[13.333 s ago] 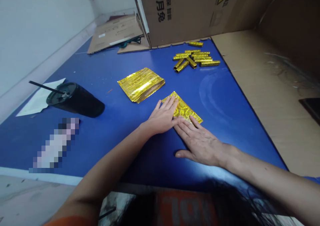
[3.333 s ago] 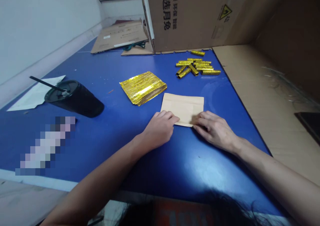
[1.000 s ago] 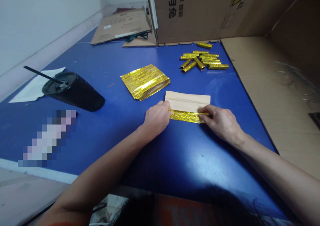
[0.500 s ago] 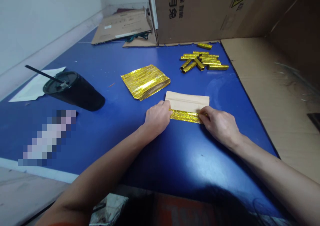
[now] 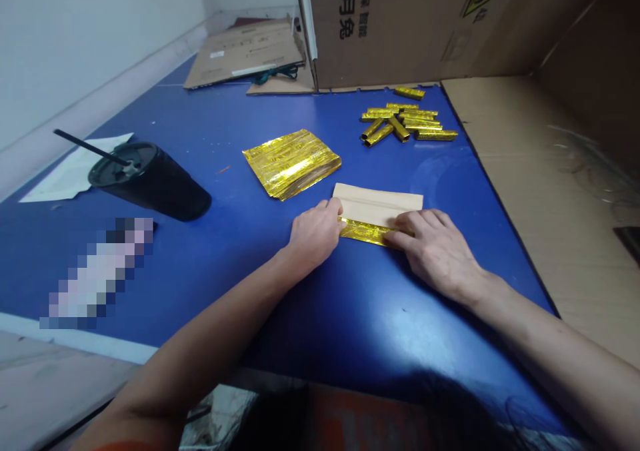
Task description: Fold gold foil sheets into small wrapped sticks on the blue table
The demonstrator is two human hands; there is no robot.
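Observation:
A sheet of gold foil paper (image 5: 377,202) lies on the blue table, beige backing up, with its near edge folded over as a shiny gold strip. My left hand (image 5: 316,232) is closed on the left end of this fold, thumb and fingers pinching it. At the right end, my right hand (image 5: 440,251) grips the folded strip, thumb on the gold part and bent fingers over the fold line; the fingertips are partly hidden. Beyond my left hand rests a stack of gold foil sheets (image 5: 293,161). Several folded gold tubes (image 5: 400,119) lie in a loose heap farther back.
A black tumbler (image 5: 155,181) with a straw leans at the left, near a white paper (image 5: 65,171) and a blurred-out object (image 5: 100,274). Flattened cardboard (image 5: 245,51) lies at the back. A large cardboard box (image 5: 400,31) borders the far side, and cardboard (image 5: 505,144) lines the right edge.
My right hand has shifted slightly, from pinching the right corner to lying over the fold with its fingers more spread. My left hand stays at the left end.

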